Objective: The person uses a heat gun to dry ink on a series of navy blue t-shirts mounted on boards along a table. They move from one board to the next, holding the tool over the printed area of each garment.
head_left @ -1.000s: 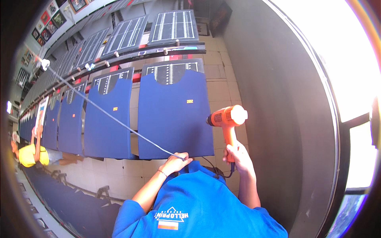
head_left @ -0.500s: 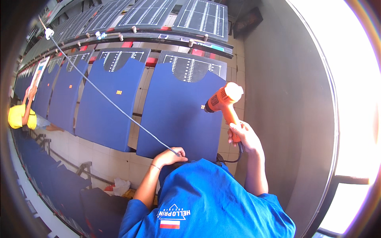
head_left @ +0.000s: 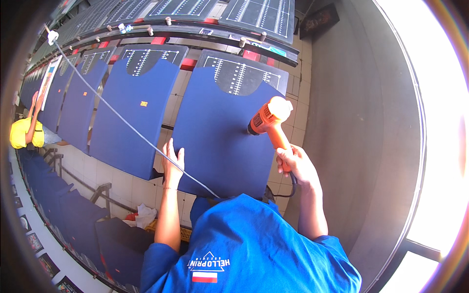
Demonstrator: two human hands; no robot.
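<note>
- Gripping the orange heat gun (head_left: 267,118) in our clenched right hand (head_left: 295,163), we aim it at the blue shirt (head_left: 222,132) on the nearest board.
- Our left hand (head_left: 173,161) lies flat, fingers released, on that shirt's edge.
- We judge the neighbouring shirts (head_left: 134,112) remain.

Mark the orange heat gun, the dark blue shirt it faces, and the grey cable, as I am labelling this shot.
orange heat gun (head_left: 266,118): head view, on its body.
dark blue shirt (head_left: 220,141): head view, middle of the cloth.
grey cable (head_left: 122,120): head view, mid-length of the line.

Bright daylight, right-side glare, fisheye-bent edges.
</note>
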